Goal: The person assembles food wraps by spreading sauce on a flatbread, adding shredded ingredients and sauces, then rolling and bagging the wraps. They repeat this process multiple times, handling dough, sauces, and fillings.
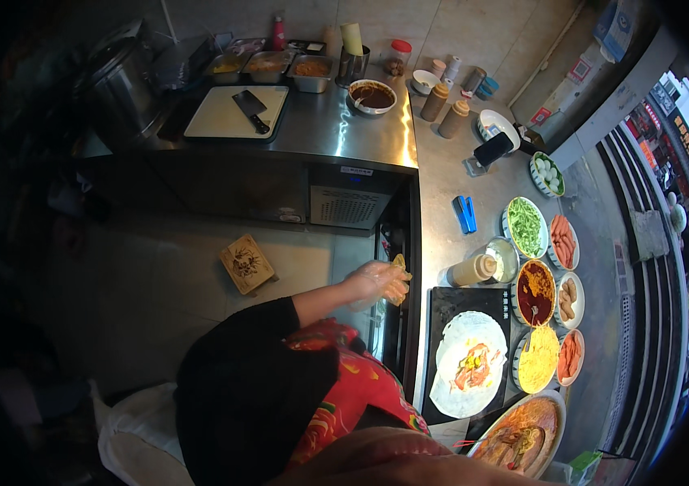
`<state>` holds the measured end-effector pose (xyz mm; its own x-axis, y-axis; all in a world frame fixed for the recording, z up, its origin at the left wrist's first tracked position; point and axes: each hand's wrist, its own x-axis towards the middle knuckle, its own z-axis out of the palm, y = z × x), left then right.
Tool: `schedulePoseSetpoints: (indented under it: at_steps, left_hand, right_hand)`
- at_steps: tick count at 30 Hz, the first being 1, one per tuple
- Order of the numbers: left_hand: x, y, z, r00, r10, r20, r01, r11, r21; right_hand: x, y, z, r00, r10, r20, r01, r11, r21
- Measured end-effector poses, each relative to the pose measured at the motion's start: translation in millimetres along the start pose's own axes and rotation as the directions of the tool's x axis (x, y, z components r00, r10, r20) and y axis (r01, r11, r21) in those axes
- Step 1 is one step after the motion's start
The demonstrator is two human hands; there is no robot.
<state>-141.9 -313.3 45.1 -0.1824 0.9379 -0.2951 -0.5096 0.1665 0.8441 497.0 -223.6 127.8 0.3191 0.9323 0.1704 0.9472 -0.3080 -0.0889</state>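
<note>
My left hand (pixel 378 282), in a clear plastic glove, is raised beside the counter edge with its fingers curled round a thin yellowish piece of food (pixel 399 262). Its exact kind I cannot make out. To the right of the hand, a thin white round wrapper (pixel 449 350) lies spread over a black board (pixel 448 304). Pinkish slices topped with yellow bits (pixel 472 366) sit in the middle of the wrapper. A squeeze bottle of pale sauce (pixel 472 270) stands at the board's far edge. My right hand does not show.
Bowls of green shreds (pixel 526 228), dark red sauce (pixel 533 301), yellow crumbs (pixel 538 360) and sausages (pixel 563 241) line the right side. A big pan (pixel 515 433) sits nearest. A cleaver (pixel 251 109) rests on a cutting board (pixel 207 113). A wooden stool (pixel 248 265) stands on the floor.
</note>
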Motion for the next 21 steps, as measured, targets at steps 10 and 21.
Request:
schedulePoseSetpoints:
  at_steps: [10, 21]
  left_hand:
    - [8, -8, 9, 0.999, -0.009, 0.036, 0.009, 1.000, -0.008]
    - [12, -4, 7, 0.995, 0.054, 0.088, -0.066, 0.988, 0.137]
  right_hand:
    - [-1, 2, -5, 1.000, 0.022, 0.022, -0.021, 0.999, -0.036]
    - [3, 17, -13, 0.997, 0.029, 0.068, -0.022, 0.995, -0.094]
